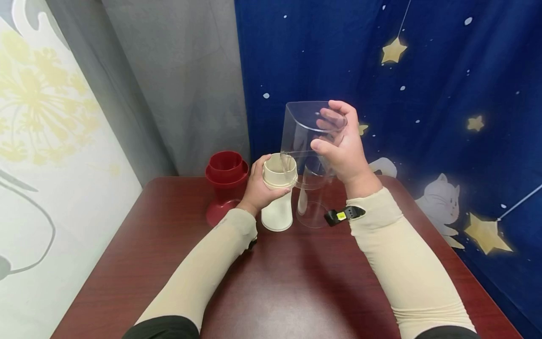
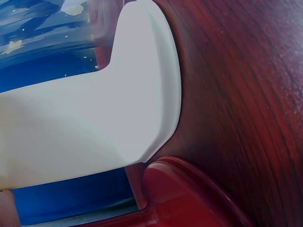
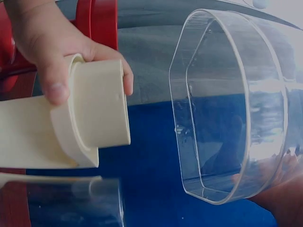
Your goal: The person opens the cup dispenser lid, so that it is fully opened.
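Note:
Near the table's back edge, my left hand [image 1: 259, 190] grips the collar of a cream plastic stand [image 1: 277, 216], thumb on one side and fingers round the other. The stand has a round raised rim on top and a flared foot, which shows close up in the left wrist view. My right hand [image 1: 345, 146] holds a clear plastic container [image 1: 296, 134] by its side, up above and right of the stand. In the right wrist view the container's open end [image 3: 248, 118] faces the cream collar [image 3: 102, 104], with a gap between them.
A red stand [image 1: 226, 181] of like shape stands just left of the cream one. On its right is a clear cylinder [image 1: 315, 214] with a pale narrow strip [image 1: 302, 202] at its side. Curtains [image 1: 203, 94] hang behind the dark red table [image 1: 275, 292].

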Motion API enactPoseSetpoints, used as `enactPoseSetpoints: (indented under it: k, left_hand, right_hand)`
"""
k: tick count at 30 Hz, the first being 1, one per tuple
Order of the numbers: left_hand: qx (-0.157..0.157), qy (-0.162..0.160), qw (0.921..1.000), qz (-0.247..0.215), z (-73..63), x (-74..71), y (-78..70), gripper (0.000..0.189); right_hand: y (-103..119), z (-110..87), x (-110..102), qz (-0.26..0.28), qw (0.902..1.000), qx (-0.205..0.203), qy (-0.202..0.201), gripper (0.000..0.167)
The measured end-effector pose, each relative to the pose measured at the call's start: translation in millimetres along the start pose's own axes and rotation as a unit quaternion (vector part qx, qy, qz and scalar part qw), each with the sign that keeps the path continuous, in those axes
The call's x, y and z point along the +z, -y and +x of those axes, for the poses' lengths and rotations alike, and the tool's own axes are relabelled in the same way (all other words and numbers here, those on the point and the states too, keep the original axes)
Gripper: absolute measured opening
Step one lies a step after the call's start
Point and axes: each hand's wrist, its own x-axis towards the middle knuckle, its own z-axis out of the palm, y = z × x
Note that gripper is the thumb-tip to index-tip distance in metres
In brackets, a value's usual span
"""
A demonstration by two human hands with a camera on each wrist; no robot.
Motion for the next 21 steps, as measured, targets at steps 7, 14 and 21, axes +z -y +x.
enactPoseSetpoints:
  k: [7, 14, 21]
  left_hand:
    - [0.007, -0.006, 1.0000, 0.004, 0.1, 0.0, 3.2, 0.111]
    - [0.011, -0.011, 0.9998, 0.008, -0.1, 1.2, 4.0, 0.110]
    - [0.004, -0.010, 0.9998, 0.015, -0.1, 1.9, 3.2, 0.110]
  right_hand:
    - [-1, -6.0, -15, 0.028, 0.9995, -0.006, -0.010, 0.115]
    - [-6, -10.6, -35, 0.045, 0.9983, -0.021, -0.029, 0.092]
    - [-9, -13.3, -55, 0.068, 0.9956, -0.038, -0.053, 0.076]
